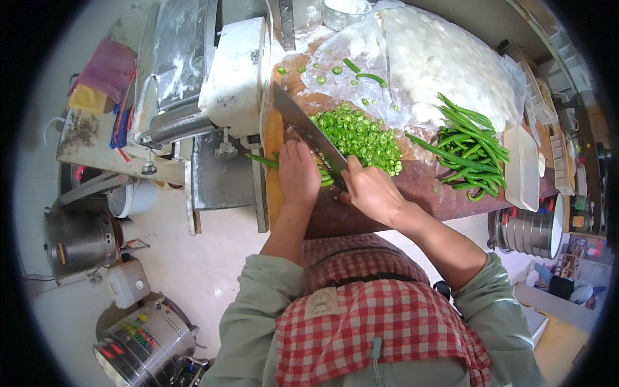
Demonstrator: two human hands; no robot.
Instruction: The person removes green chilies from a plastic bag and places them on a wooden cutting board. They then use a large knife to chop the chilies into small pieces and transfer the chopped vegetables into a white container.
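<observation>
My right hand (370,188) grips the handle of a kitchen knife, its broad steel blade (309,128) slanting up and to the left. Under my left hand (298,171) lie a few long green chili peppers (263,160), pressed against the wooden work surface (348,205) beside the blade. My fingers hide most of them. Just beyond the knife spreads a heap of sliced green pepper rings (360,135). To the right rests a pile of whole green peppers (471,150). Two pepper pieces (370,77) and several loose rings are scattered farther back.
Dough pieces under plastic sheeting (445,63) cover the back right. A white plastic container (521,169) stands at the right edge. At left is a floury dough machine (237,72). A bowl of white powder (346,13) sits at the back. Steel pots (529,230) stand below.
</observation>
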